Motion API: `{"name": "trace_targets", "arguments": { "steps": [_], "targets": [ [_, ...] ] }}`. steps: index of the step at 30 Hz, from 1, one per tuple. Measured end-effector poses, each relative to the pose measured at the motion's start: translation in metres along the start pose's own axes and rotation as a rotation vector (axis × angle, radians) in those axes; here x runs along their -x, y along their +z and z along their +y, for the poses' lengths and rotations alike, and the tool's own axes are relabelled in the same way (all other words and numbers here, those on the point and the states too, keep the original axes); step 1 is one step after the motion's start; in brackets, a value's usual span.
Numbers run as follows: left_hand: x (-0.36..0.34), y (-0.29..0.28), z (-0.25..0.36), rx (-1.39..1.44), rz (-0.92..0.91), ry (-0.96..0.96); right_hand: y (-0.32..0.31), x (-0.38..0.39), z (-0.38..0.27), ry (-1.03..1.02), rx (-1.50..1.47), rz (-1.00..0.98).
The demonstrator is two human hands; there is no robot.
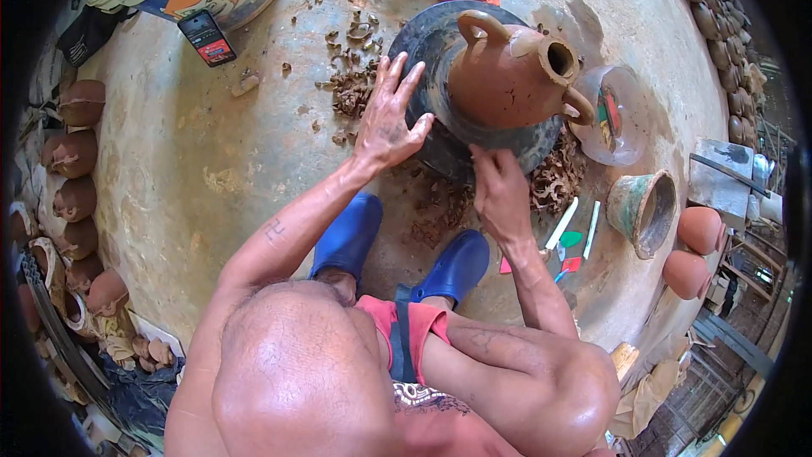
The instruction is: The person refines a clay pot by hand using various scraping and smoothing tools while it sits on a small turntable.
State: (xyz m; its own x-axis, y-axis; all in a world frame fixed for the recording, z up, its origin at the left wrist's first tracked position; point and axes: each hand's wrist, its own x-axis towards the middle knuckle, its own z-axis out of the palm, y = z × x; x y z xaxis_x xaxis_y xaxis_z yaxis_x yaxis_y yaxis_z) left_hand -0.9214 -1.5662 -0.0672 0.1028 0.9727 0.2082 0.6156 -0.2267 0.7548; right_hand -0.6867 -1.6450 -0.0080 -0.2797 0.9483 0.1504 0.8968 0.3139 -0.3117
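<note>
A brown clay jug (499, 80) with two loop handles and a round mouth stands on a dark, clay-smeared potter's wheel (423, 42). My left hand (392, 114) lies with fingers spread on the left part of the wheel, apart from the jug. At the wheel's near edge, below the jug, is my right hand (502, 190), its fingers curled and pressed together. Whatever those fingers may hold is hidden. Curled clay shavings (560, 171) are heaped around the wheel.
Right of the wheel are a clear plastic bowl (611, 118), a green-stained pot (644, 213) and small tools (562, 223). A phone (206, 38) leans on a paint bucket (245, 0) at far left. Clay pots (74, 154) line the left side; two more (699, 230) sit right.
</note>
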Motion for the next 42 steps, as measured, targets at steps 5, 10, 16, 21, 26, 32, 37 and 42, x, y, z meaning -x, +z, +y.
{"name": "trace_targets", "arguments": {
  "steps": [5, 10, 16, 21, 26, 32, 37, 42],
  "targets": [
    [-0.002, -0.004, -0.006, -0.018, -0.129, 0.035, 0.004, -0.014, -0.010, 0.017, -0.047, 0.132],
    [0.015, 0.001, 0.004, -0.056, -0.132, -0.004, 0.012, -0.017, -0.028, 0.113, 0.085, 0.163],
    [0.041, 0.015, 0.017, -0.080, -0.093, -0.032, 0.023, -0.018, -0.020, 0.068, 0.183, 0.202],
    [0.040, 0.017, 0.019, -0.009, -0.068, -0.069, 0.020, -0.021, -0.017, 0.039, 0.049, 0.127],
    [0.021, -0.003, 0.006, 0.183, -0.082, 0.006, 0.009, -0.016, -0.029, 0.006, -0.257, 0.062],
    [-0.007, -0.052, -0.008, 0.334, -0.408, 0.027, 0.002, -0.019, -0.034, 0.122, -0.560, -0.014],
    [-0.008, -0.085, -0.057, 0.361, -0.658, -0.261, -0.011, -0.014, -0.035, 0.214, -0.596, 0.006],
    [0.010, -0.068, -0.061, 0.040, -0.149, -0.247, -0.010, -0.016, -0.021, 0.132, -0.091, 0.099]
  ]
}}
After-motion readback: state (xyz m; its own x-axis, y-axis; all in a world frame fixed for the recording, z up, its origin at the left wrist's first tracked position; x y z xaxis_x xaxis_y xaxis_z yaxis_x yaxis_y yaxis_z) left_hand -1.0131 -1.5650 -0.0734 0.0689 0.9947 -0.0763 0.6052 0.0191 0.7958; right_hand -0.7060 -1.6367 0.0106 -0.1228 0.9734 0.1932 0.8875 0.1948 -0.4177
